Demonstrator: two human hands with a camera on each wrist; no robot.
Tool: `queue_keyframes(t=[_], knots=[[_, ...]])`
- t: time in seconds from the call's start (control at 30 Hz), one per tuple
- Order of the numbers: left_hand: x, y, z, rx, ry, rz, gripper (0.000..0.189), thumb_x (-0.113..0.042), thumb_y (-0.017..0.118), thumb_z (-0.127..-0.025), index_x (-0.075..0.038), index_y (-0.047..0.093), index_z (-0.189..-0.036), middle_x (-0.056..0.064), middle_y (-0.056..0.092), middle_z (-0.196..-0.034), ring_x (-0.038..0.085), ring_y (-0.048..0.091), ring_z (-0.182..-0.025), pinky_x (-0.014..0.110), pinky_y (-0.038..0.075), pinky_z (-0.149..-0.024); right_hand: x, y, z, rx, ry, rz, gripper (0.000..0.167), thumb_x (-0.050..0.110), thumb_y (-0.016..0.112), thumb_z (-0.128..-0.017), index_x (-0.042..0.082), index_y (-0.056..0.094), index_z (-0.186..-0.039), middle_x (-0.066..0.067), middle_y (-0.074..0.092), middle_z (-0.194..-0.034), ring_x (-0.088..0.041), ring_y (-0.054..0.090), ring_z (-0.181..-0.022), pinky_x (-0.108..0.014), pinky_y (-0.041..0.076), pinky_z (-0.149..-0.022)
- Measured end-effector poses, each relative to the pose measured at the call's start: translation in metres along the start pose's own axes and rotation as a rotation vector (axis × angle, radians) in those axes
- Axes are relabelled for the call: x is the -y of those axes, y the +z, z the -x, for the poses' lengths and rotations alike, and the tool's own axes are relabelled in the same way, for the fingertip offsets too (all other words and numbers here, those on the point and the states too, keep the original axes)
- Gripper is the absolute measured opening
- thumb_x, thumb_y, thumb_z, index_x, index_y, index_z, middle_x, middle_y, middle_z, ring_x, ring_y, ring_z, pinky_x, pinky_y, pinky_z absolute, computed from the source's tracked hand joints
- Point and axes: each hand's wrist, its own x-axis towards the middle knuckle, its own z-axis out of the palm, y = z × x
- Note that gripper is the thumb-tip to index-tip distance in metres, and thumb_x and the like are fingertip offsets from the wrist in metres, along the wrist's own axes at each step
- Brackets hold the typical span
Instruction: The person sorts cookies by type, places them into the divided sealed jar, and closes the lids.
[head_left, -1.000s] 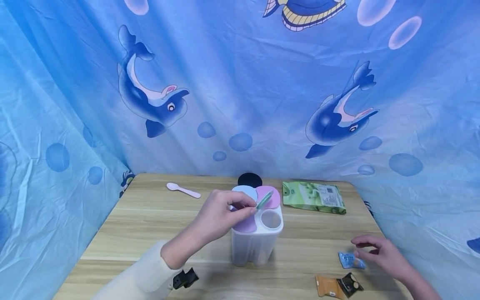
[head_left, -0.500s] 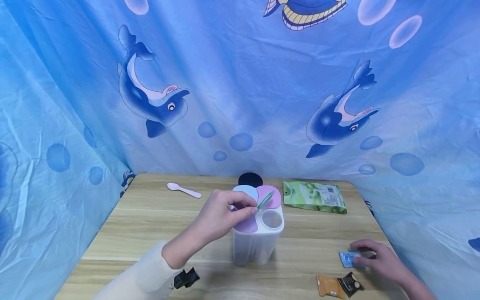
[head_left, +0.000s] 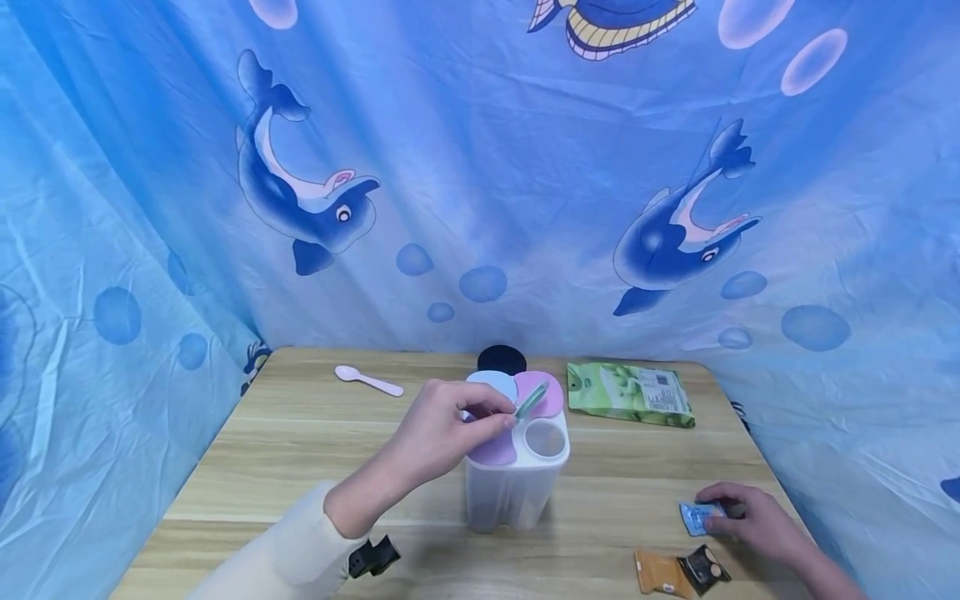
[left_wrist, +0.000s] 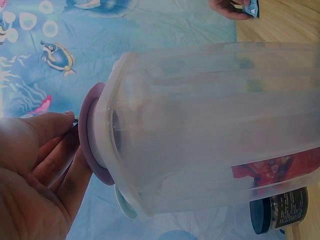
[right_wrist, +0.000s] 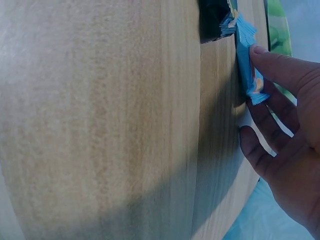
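Observation:
My left hand (head_left: 450, 421) pinches a thin green lid (head_left: 533, 399) by its edge, above the translucent white storage container (head_left: 517, 492). The lid tilts beside an uncovered round opening (head_left: 545, 439) at the container's front right. Light blue (head_left: 492, 381), pink (head_left: 551, 399) and purple (head_left: 495, 452) lids cover the other compartments. At the right, my right hand (head_left: 750, 521) pinches a small blue snack packet (head_left: 694, 518) at the table; its thumb (right_wrist: 280, 67) lies on the wrapper in the right wrist view. Through the container wall, something red (left_wrist: 277, 167) shows in the left wrist view.
An orange packet (head_left: 662, 573) and a black packet (head_left: 705, 568) lie near the right hand. A green pouch (head_left: 630, 395) lies at the back right, a pale pink spoon (head_left: 367, 381) at the back left. Behind the container stands a black-lidded jar (left_wrist: 280, 210).
My right hand has come down onto the blue packet, and its fingers have closed about it. The left hand keeps the green lid in the same spot.

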Motion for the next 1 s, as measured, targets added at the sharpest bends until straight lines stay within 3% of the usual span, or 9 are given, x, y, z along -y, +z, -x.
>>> queue_keyframes(t=[0.4,0.63,0.77,1.0], knots=[[-0.001,0.001,0.000,-0.001,-0.003,-0.006,0.009,-0.013,0.080,-0.087,-0.019,0.082,-0.093,-0.013,0.075,-0.082,0.002,0.068,-0.077,0.030,0.060,-0.070,0.006,-0.003,0.000,-0.021,-0.019,0.063,0.028,0.025,0.083,-0.084,0.011,0.078,-0.108,-0.003,0.074,-0.105,0.000,0.060,-0.085,-0.023,0.050,-0.071],[-0.001,0.001,-0.001,0.000,-0.008,-0.007,0.009,-0.012,0.080,-0.087,-0.018,0.082,-0.094,-0.013,0.075,-0.082,0.001,0.068,-0.077,0.031,0.060,-0.070,0.018,-0.019,-0.007,-0.005,-0.029,0.013,0.023,0.021,0.081,-0.087,0.010,0.077,-0.107,-0.006,0.075,-0.105,-0.004,0.066,-0.085,-0.025,0.055,-0.070],[-0.002,0.001,0.000,0.003,-0.016,-0.011,0.009,-0.013,0.079,-0.087,-0.019,0.081,-0.093,-0.013,0.074,-0.081,0.001,0.067,-0.076,0.028,0.059,-0.069,0.037,-0.031,-0.009,-0.039,-0.144,-0.019,0.023,0.022,0.079,-0.090,0.010,0.076,-0.110,-0.006,0.075,-0.104,-0.004,0.067,-0.081,-0.026,0.057,-0.067],[-0.002,0.001,0.001,0.009,-0.010,-0.001,0.009,-0.014,0.080,-0.088,-0.020,0.081,-0.093,-0.013,0.073,-0.080,0.001,0.066,-0.076,0.026,0.058,-0.068,0.094,-0.050,-0.016,-0.234,-0.496,0.036,0.022,0.008,0.081,-0.086,0.021,0.077,-0.104,0.008,0.071,-0.093,-0.003,0.065,-0.074,-0.025,0.054,-0.060]])
